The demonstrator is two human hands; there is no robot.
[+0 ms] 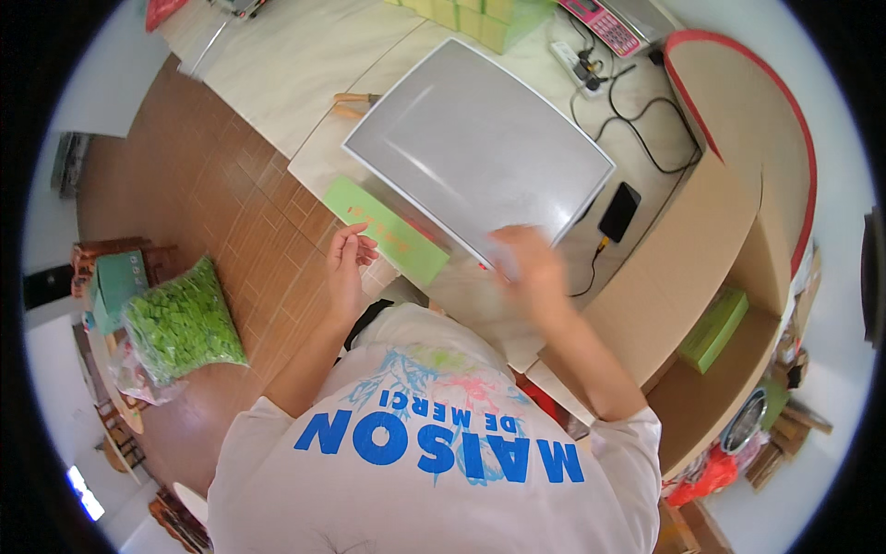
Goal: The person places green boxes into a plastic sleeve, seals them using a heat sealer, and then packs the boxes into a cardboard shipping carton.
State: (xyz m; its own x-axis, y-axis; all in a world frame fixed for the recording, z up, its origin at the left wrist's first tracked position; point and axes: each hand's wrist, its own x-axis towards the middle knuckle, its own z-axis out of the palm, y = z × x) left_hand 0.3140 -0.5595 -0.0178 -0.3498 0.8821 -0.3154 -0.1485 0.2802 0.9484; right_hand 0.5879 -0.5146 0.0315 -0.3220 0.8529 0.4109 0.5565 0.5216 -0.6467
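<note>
A grey metal plate with a white rim point(477, 138), seemingly the top of a machine, sits on the marble-patterned table. My right hand point(529, 266), blurred, is over its near corner; whether the fingers hold anything does not show. Near my left hand point(351, 253) lies a long green box point(387, 232) with orange writing, along the table's edge. The fingers of my left hand are loosely curled, apart, with nothing visible in them. Beyond the plate's left corner rest wooden-handled pliers or a similar tool point(353, 104).
Right of the plate are a phone point(619, 211) on a cable, a power strip point(578, 69) and a pink calculator point(609, 28). An open cardboard box point(685, 263) holds a green box point(713, 329). A bag of green pieces point(183, 322) stands at left.
</note>
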